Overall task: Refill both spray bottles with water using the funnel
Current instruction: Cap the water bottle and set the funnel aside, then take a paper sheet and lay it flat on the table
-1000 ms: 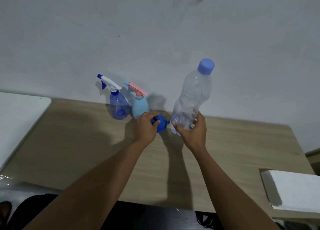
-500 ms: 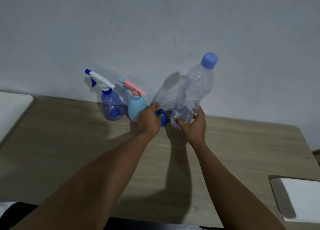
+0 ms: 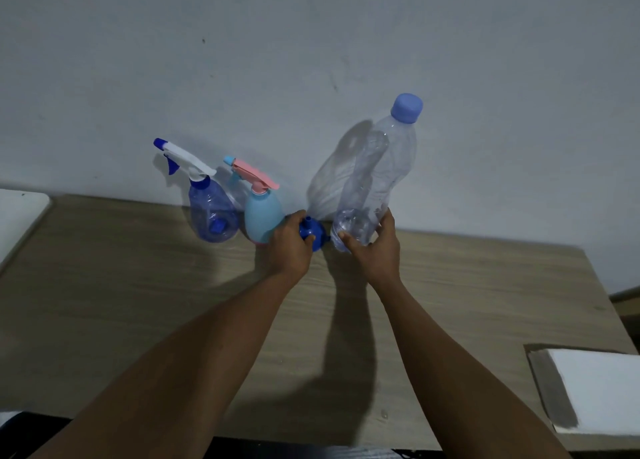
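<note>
We hold the blue funnel (image 3: 311, 234) in our left hand (image 3: 289, 247), grip clamped round its bowl, narrow spout pointing up and slightly left. Our right hand (image 3: 375, 249) has its grip closed round the base of the clear water bottle (image 3: 375, 181), whose long axis leans up and right, blue cap (image 3: 407, 107) on top; a little water sits at its bottom. On the wooden desk (image 3: 138, 285) by the wall stand the translucent blue spray bottle (image 3: 211, 209) and the opaque light-blue spray bottle (image 3: 262, 216), nozzles pointing left.
</note>
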`<state>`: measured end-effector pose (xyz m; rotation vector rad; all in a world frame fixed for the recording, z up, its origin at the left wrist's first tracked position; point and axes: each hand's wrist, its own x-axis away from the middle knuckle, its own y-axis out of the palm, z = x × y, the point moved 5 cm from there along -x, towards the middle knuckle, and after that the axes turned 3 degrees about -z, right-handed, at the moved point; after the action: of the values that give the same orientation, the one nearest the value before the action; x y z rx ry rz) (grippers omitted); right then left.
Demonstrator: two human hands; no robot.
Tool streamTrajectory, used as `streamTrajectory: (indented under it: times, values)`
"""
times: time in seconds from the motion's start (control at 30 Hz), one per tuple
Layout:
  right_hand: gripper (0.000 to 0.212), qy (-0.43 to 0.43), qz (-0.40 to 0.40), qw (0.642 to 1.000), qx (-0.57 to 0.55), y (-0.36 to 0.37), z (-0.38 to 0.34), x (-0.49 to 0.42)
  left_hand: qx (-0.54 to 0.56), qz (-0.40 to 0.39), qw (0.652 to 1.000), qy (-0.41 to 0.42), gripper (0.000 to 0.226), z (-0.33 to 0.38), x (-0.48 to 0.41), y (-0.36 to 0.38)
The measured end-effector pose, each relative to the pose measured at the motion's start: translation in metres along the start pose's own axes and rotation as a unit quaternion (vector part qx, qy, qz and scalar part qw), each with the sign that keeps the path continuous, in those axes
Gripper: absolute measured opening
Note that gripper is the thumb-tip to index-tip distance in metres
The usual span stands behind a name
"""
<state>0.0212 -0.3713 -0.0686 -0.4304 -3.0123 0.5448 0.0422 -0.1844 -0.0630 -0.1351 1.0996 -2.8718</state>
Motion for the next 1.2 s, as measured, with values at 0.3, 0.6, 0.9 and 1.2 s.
streamTrajectory:
  times: [0.3, 0.6, 0.9, 1.2]
  values:
    - [0.098, 0.02, 0.04, 0.999, 0.001, -0.049, -0.002, 0.055, 0.085, 0.043, 0.991, 0.095, 0.05, 0.008, 0.06, 0.0]
    - [0.045, 0.0, 0.155, 0.981, 0.12, -0.214, 0.005, 0.162, 0.075, -0.105, 0.978, 0.166, 0.036, 0.088, 0.154, 0.063]
    - [0.03, 0.063, 0.148, 0.954, 0.254, -0.402, 0.089, 0.215, 0.002, -0.209, 0.946, 0.249, 0.032, 0.199, 0.255, 0.18]
    - [0.047, 0.062, -0.061, 0.899, 0.429, -0.463, 0.16, 0.195, -0.181, -0.224, 0.932, 0.219, 0.062, 0.221, 0.308, 0.277]
